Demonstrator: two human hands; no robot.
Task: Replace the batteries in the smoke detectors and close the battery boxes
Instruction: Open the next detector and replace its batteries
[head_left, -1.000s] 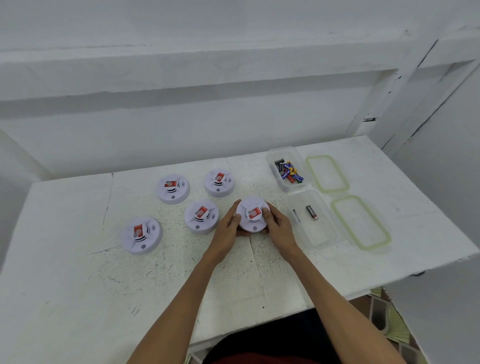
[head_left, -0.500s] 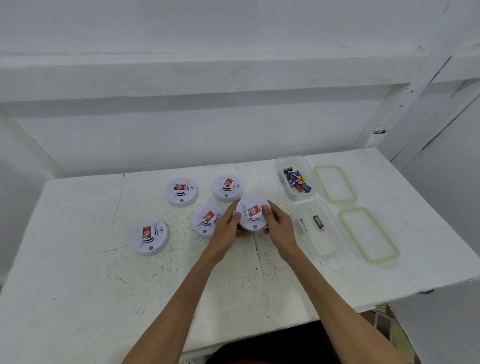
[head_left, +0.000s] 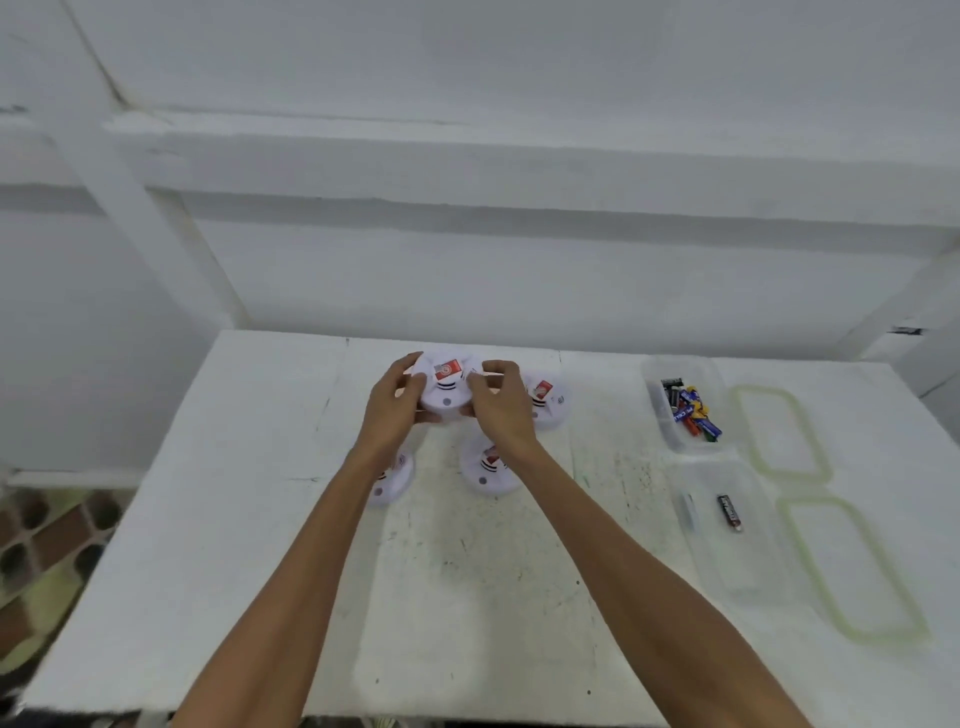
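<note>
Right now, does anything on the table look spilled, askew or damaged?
Nothing looks spilled or broken. The far battery box and near battery box stand open, the far lid and near lid lying flat beside them. The left hand and right hand hold one smoke detector.

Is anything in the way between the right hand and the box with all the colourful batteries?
One resting smoke detector lies on the table between the right hand and the battery box. That hand and the left hand hold the held detector.
</note>
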